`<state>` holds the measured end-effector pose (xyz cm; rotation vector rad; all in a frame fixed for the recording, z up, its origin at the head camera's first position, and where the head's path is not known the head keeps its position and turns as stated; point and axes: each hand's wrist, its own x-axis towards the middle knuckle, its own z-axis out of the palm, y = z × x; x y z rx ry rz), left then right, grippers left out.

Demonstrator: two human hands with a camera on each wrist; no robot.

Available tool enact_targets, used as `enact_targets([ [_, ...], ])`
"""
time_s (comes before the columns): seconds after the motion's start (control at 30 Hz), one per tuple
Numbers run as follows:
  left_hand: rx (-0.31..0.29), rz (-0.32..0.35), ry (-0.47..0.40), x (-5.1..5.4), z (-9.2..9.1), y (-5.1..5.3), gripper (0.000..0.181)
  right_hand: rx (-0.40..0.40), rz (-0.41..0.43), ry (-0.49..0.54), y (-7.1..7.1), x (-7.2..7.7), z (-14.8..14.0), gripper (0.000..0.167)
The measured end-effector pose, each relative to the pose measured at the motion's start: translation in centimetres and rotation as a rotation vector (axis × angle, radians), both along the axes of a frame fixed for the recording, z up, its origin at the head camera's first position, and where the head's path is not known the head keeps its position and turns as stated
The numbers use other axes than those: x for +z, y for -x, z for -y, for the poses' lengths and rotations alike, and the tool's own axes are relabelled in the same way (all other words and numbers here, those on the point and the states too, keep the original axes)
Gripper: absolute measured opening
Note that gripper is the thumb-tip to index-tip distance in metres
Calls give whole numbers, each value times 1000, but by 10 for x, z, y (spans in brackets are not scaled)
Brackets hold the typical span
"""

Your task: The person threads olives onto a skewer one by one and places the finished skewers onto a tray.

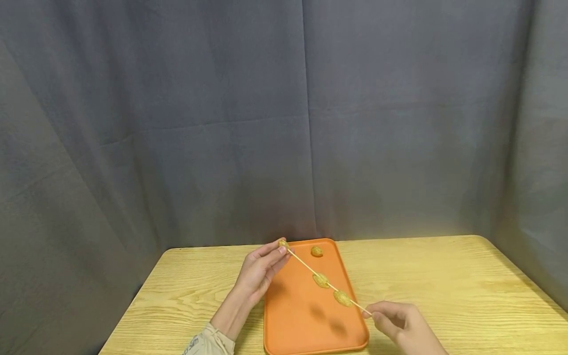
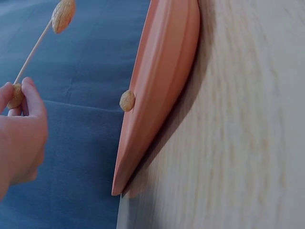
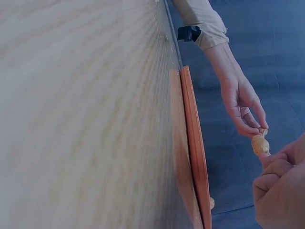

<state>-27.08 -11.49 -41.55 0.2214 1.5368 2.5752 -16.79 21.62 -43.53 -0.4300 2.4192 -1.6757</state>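
A thin wooden skewer (image 1: 303, 262) slants above the tray, carrying two oval, rough golden-brown balls (image 1: 342, 298) along its length. At its far end, the thumb and fingers of my left hand (image 1: 262, 268) pinch another such ball (image 2: 15, 97), which meets the skewer's tip; how deep the tip goes in is hidden. My right hand (image 1: 401, 323) pinches the skewer's near end, low at the tray's right edge. One loose ball (image 1: 317, 251) lies near the far edge of the orange tray (image 1: 310, 315). What food the balls are cannot be told.
The tray lies on a light wood-grain table (image 1: 443, 286), its far end near the table's back edge. Behind and at both sides hangs a grey-blue curtain (image 1: 248, 123). A dark device (image 3: 189, 33) sits at the left wrist by the beige sleeve.
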Motion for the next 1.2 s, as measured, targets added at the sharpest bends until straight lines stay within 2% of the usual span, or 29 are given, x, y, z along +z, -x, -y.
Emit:
enact_targets([
  [0.43,-22,12,0,0,-5,1,42,11,-36,18,1,0,1,32],
  [0.67,-63,38,46,-5,-7,-4,48,-25,-7,-6,0,2,1,32],
  [0.93,-55,50,39,-6,-11,-9,28,2,15,23,3,-1,0,34],
  [1.2,-55,41,86,-4,-15,-10,32,6,34,41,3,-1,-1,36],
])
